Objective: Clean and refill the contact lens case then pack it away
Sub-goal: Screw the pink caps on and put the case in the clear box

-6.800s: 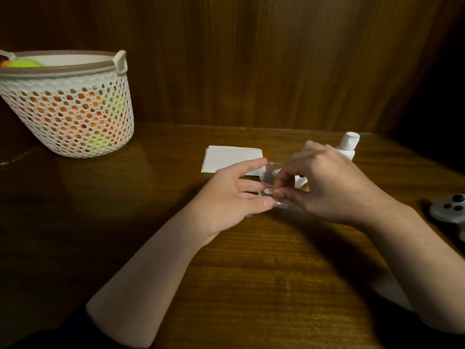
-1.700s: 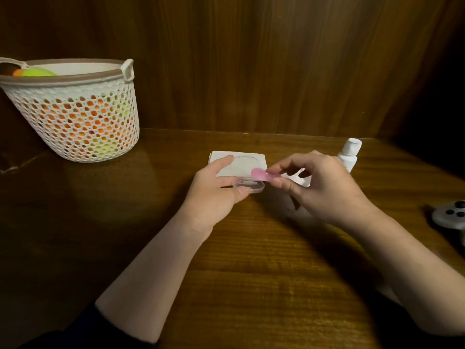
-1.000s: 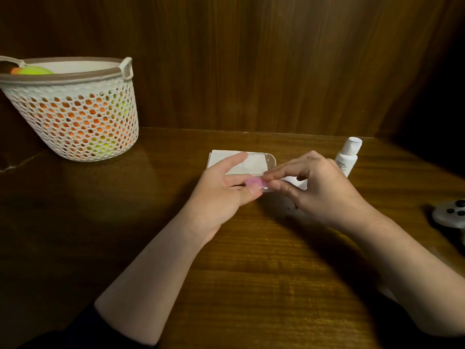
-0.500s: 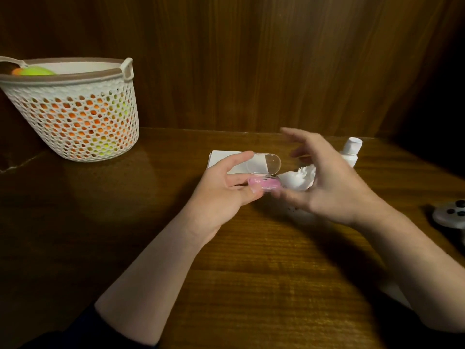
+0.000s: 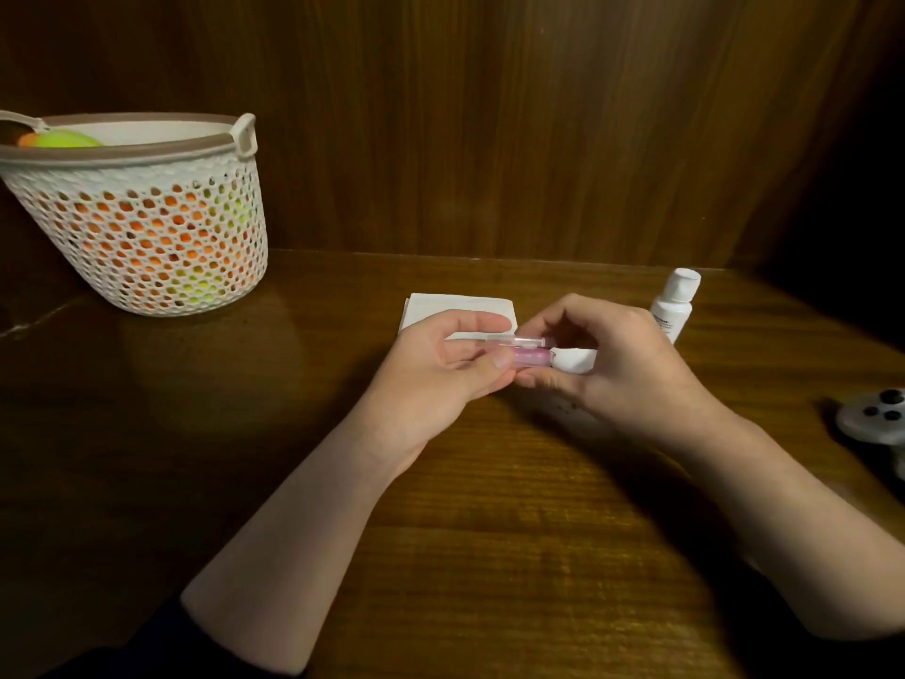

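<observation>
**Both our hands on the clear box, mid-table**

We work at the middle of a wooden table point(image 5: 489, 556), with bare wood open toward us and to the left. The wood-panelled wall point(image 5: 489, 115) closes the far edge. A white mesh basket point(image 5: 147, 227) stands at the far left, well apart from us; a grey controller point(image 5: 869, 419) lies at the right edge.

Our left hand point(image 5: 431, 379) holds the small clear box point(image 5: 519, 350) above the table, thumb on its near side and forefinger stretched along the top. Our right hand point(image 5: 622, 370) meets it from the right, fingers curled round that end. The lid lies almost flat over a pink contact lens case point(image 5: 531, 357) inside.

A crumpled tissue point(image 5: 578, 360) shows between our right fingers, just beside the box. Behind our hands lies a folded white tissue point(image 5: 455, 306); a white bottle point(image 5: 673, 306) stands capped beyond our right hand. The basket holds orange and yellow-green balls point(image 5: 63, 138).
</observation>
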The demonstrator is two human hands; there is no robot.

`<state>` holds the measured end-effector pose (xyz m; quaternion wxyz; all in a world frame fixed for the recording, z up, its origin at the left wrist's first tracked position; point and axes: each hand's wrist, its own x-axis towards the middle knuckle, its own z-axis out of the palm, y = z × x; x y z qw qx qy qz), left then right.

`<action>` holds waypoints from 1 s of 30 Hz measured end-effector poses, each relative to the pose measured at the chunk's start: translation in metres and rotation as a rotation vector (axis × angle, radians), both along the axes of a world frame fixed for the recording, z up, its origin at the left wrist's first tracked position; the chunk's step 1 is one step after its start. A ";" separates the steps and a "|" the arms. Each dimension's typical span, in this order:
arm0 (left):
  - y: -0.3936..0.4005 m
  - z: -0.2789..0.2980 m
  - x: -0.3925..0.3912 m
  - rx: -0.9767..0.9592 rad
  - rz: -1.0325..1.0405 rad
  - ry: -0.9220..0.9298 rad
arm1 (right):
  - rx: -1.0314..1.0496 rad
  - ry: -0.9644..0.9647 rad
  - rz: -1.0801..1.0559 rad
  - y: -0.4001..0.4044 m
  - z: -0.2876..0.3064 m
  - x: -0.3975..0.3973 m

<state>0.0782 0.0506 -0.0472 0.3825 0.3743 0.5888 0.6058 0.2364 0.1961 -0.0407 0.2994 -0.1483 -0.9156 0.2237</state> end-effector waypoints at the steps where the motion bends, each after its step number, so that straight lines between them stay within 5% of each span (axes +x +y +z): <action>1: 0.000 0.000 0.000 -0.005 0.007 0.006 | 0.006 -0.007 -0.004 0.000 0.000 0.000; 19: 0.003 -0.005 -0.003 -0.021 0.027 0.006 | 0.088 0.007 0.018 -0.001 -0.002 -0.002; 30: -0.008 -0.003 -0.009 -0.103 -0.003 0.095 | -0.106 -0.107 0.030 -0.014 0.003 -0.004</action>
